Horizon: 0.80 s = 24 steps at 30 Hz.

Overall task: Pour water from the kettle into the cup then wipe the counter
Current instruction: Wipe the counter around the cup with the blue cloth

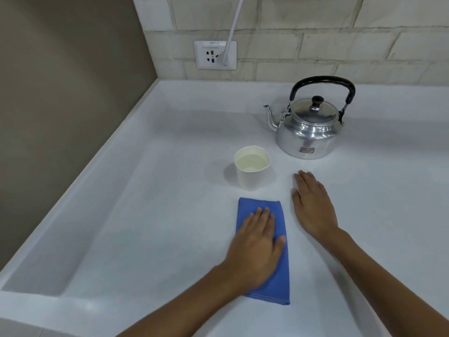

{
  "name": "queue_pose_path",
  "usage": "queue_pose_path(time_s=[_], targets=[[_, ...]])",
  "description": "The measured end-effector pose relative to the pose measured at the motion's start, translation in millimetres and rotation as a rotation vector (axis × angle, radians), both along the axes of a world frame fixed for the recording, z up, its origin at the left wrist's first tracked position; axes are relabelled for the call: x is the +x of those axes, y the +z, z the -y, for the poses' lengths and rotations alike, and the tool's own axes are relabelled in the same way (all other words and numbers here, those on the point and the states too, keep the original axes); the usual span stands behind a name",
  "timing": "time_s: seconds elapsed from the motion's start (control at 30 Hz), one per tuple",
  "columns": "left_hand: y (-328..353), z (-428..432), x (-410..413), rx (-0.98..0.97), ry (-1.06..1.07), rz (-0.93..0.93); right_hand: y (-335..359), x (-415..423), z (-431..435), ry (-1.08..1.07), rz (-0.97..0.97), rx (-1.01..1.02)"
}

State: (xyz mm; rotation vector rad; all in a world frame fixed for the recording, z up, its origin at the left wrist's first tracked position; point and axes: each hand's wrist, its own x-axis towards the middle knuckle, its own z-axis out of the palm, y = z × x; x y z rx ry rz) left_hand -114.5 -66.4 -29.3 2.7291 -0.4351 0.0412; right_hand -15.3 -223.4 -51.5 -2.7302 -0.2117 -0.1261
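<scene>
A shiny metal kettle (308,127) with a black handle stands upright at the back right of the white counter (150,215), spout pointing left. In front of it, to the left, a white paper cup (251,167) holds water. A folded blue cloth (279,271) lies flat near the front. My left hand (257,246) presses flat on the cloth, fingers together. To the right of the cloth, my right hand (312,205) rests palm down on the bare counter, holding nothing, just below the kettle.
A wall socket (215,55) with a white cable plugged in sits on the tiled back wall. A raised lip runs along the counter's left side and front edge. A brown wall stands at the left.
</scene>
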Motion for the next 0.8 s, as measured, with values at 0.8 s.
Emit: queue_pose_path(time_s=[0.8], targets=[[-25.7, -99.8, 84.2, 0.102, 0.340, -0.071, -13.9, 1.2, -2.4, -0.027, 0.001, -0.192]])
